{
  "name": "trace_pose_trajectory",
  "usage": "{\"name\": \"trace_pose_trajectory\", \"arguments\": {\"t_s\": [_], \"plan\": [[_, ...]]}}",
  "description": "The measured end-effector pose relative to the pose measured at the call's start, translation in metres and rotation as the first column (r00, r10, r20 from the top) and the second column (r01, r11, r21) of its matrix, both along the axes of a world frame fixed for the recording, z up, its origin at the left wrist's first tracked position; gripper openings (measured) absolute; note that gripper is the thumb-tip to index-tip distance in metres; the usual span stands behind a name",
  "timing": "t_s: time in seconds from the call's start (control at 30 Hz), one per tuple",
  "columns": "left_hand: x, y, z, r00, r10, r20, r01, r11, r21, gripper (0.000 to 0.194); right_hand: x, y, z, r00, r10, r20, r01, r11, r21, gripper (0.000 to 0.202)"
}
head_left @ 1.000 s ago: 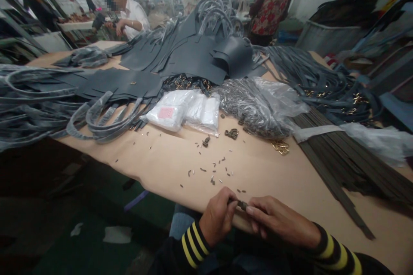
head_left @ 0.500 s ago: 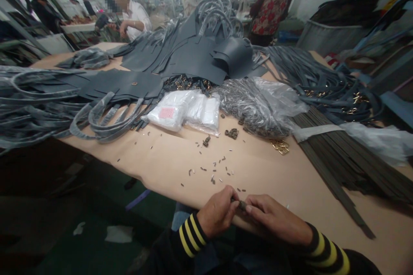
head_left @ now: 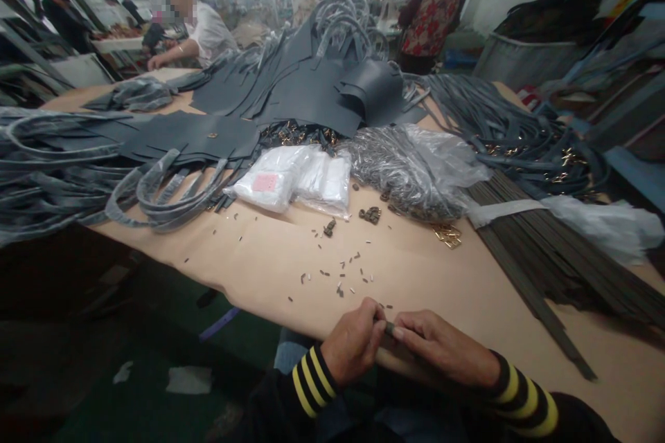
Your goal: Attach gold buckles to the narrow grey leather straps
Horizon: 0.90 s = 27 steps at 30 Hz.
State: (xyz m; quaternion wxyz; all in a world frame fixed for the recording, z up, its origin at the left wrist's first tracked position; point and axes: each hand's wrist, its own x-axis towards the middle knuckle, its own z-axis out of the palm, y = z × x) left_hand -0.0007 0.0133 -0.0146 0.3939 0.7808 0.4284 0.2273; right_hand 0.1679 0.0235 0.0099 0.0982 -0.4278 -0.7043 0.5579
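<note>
My left hand (head_left: 353, 338) and my right hand (head_left: 441, 346) meet over the front edge of the table. Between their fingertips is a small dark olive strap piece (head_left: 389, 328), pinched from both sides. Its ends are hidden in my fingers, so its full shape cannot be made out. Just beyond my hands lie small dark and white scraps (head_left: 340, 288), scattered over the brown table covering (head_left: 280, 259). Farther up are two little heaps of dark strap loops (head_left: 370, 214), and gold metal rings (head_left: 447, 235) lie to the right of them.
A clear plastic bag (head_left: 405, 166) and white packets (head_left: 275, 176) stand mid-table. Dark blue-grey panels (head_left: 316, 90) and wrapped handles (head_left: 171, 201) are heaped behind and left. Long olive strips (head_left: 535, 277) lie at right. A person in white (head_left: 213, 31) works across the table.
My hands stay pinched on the strap piece, with only a slight shift of the fingers. The view has moved slightly. Across the table, the person in white has leaned and lowered an arm.
</note>
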Motion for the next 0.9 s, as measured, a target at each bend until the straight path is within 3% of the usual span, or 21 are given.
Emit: {"name": "trace_pose_trajectory", "arguments": {"t_s": [0.1,0.27,0.47,0.57,0.63,0.73,0.83,0.9], "plan": [[0.003,0.000,-0.003,0.998,0.009,-0.067,-0.007,0.999,0.039,0.008,-0.001,0.001,0.003,0.999,0.031,0.015,-0.030,0.998,-0.057,0.025],[0.006,0.002,-0.006,0.983,0.007,-0.185,0.018,0.991,0.132,0.012,-0.005,0.002,0.002,0.998,-0.045,0.048,0.044,0.999,0.027,0.021],[0.010,0.002,-0.012,0.968,-0.007,-0.252,0.068,0.969,0.237,0.016,-0.006,0.002,-0.002,1.000,0.013,-0.015,-0.012,0.999,0.050,0.023],[0.012,0.002,-0.013,0.966,-0.042,-0.254,0.101,0.969,0.224,0.016,-0.008,0.002,-0.001,1.000,-0.012,0.007,0.012,0.999,0.046,0.023],[0.010,0.004,-0.010,0.985,-0.034,-0.170,0.057,0.989,0.135,0.014,-0.008,0.001,-0.001,0.998,-0.053,0.033,0.050,0.997,0.060,0.022],[0.002,0.006,-0.001,0.995,0.041,0.095,-0.031,0.994,-0.105,0.012,-0.006,0.002,0.000,0.990,-0.120,0.069,0.113,0.989,0.095,0.022],[-0.009,0.008,0.005,0.940,0.108,0.324,0.010,0.939,-0.344,0.014,-0.003,0.003,0.001,0.984,-0.150,0.095,0.138,0.983,0.120,0.022],[-0.013,0.009,0.006,0.906,0.162,0.392,0.042,0.885,-0.464,0.017,-0.002,0.003,0.002,0.982,-0.155,0.110,0.139,0.981,0.137,0.021]]}}
